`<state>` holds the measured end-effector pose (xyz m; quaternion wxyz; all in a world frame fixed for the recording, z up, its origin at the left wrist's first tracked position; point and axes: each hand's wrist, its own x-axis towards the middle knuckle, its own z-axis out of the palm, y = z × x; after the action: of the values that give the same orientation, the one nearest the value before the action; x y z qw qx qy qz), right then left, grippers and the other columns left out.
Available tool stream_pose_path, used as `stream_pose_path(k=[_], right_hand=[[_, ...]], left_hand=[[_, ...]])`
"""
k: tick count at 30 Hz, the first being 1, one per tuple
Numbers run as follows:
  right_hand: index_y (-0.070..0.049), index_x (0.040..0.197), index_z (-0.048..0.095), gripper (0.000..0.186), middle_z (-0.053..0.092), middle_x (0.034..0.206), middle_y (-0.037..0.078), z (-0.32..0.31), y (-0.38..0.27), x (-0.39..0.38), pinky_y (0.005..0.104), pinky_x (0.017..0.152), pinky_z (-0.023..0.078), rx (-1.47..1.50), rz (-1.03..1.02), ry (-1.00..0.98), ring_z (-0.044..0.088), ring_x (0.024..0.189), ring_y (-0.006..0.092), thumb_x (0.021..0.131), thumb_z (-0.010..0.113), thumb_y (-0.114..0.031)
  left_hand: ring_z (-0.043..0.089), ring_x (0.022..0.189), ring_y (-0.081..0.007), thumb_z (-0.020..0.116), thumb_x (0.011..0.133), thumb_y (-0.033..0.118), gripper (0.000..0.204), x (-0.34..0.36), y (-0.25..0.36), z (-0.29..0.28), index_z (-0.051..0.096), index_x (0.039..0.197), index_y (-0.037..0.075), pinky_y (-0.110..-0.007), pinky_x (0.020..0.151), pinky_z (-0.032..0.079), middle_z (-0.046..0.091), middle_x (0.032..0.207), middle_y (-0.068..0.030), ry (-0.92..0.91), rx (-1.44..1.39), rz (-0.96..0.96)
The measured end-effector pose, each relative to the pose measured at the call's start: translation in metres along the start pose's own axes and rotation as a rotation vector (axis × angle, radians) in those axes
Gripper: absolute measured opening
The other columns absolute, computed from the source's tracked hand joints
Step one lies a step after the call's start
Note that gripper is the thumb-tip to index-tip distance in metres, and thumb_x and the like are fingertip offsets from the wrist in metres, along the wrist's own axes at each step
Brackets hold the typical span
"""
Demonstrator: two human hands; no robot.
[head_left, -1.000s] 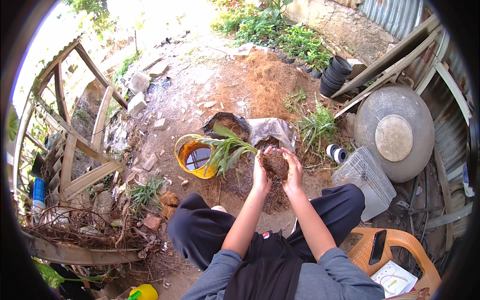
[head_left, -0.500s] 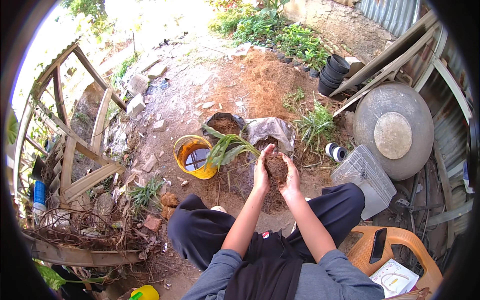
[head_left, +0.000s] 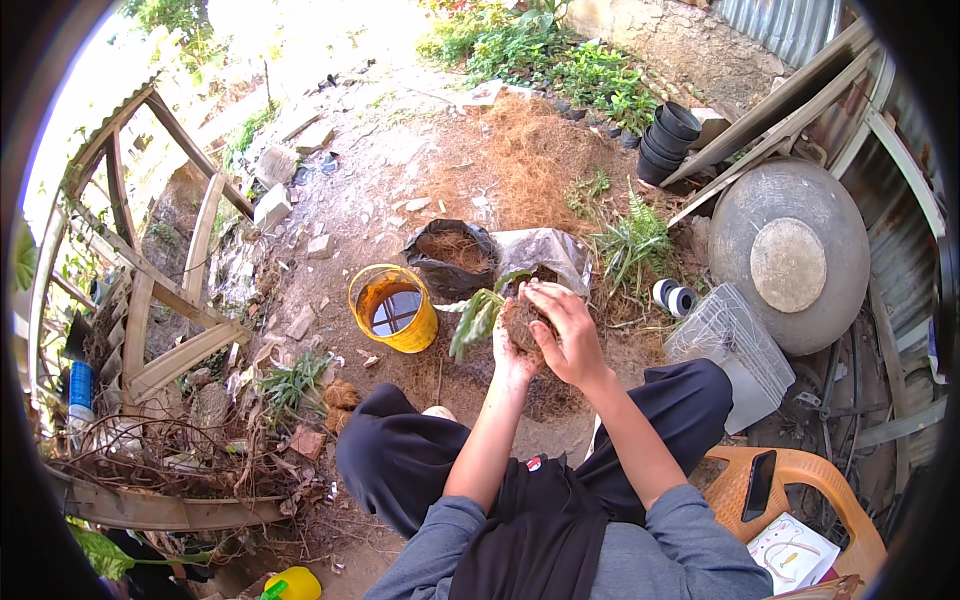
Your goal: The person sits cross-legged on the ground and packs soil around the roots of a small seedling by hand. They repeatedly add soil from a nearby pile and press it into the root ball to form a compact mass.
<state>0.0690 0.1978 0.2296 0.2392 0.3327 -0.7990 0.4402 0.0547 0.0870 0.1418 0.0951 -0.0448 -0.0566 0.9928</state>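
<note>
Between my palms is the brown root ball point(head_left: 524, 326) of a plant, whose long green leaves point(head_left: 478, 318) hang out to the left. My left hand point(head_left: 512, 358) cups the root ball from the left and below. Over its top and right side curves my right hand point(head_left: 568, 330), closed against the fibre. Just beyond my hands a pale plastic bag point(head_left: 545, 252) of dark soil lies partly hidden. To its left sits a black bag point(head_left: 452, 278) of brown fibre. A yellow bucket point(head_left: 412, 330) of dark liquid stands left of the plant.
Stacked black pots point(head_left: 668, 145) stand at the far right, near a large round grey vessel point(head_left: 790, 258). A wire rack point(head_left: 735, 350) lies by my right knee. An orange plastic chair point(head_left: 835, 500) holds a phone point(head_left: 759, 485). Wooden framing point(head_left: 185, 370) and rubble line the left.
My right hand has moved up over the root ball, and its fingers now reach across the top. The plant has tipped, with its leaves drooping lower and closer to my hands.
</note>
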Motion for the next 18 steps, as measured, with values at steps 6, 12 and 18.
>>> stream_pose_path(k=[6, 12, 18], right_hand=[[0.002, 0.101, 0.064, 0.025, 0.063, 0.107, 0.017, 0.024, 0.003, -0.005, 0.0425, 0.095, 0.041, -0.024, -0.014, 0.0, 0.056, 0.105, 0.0352, 0.088, 0.053, -0.016], [0.003, 0.104, 0.063, 0.026, 0.064, 0.107, 0.018, 0.023, 0.029, -0.011, 0.0396, 0.098, 0.041, 0.199, 0.171, 0.033, 0.057, 0.108, 0.0333, 0.089, 0.054, -0.015], [0.002, 0.108, 0.063, 0.023, 0.065, 0.104, 0.008, 0.036, 0.052, -0.022, 0.0302, 0.092, 0.045, 0.814, 0.78, 0.316, 0.059, 0.101, 0.0167, 0.087, 0.058, -0.007]], left_hand=[[0.046, 0.12, -0.0253, 0.045, 0.095, 0.037, 0.039, 0.011, -0.01, -0.018, 0.051, 0.124, 0.011, -0.041, 0.104, 0.035, 0.05, 0.128, -0.0125, -0.088, 0.245, 0.13], [0.059, 0.102, -0.0214, 0.043, 0.097, 0.03, 0.033, -0.002, -0.006, 0.012, 0.057, 0.113, 0.006, -0.036, 0.093, 0.047, 0.062, 0.111, -0.0099, 0.14, 0.236, -0.003], [0.056, 0.106, -0.0228, 0.046, 0.095, 0.038, 0.038, 0.001, -0.014, 0.022, 0.055, 0.114, 0.007, -0.038, 0.095, 0.043, 0.058, 0.116, -0.0078, 0.322, 0.407, 0.058]])
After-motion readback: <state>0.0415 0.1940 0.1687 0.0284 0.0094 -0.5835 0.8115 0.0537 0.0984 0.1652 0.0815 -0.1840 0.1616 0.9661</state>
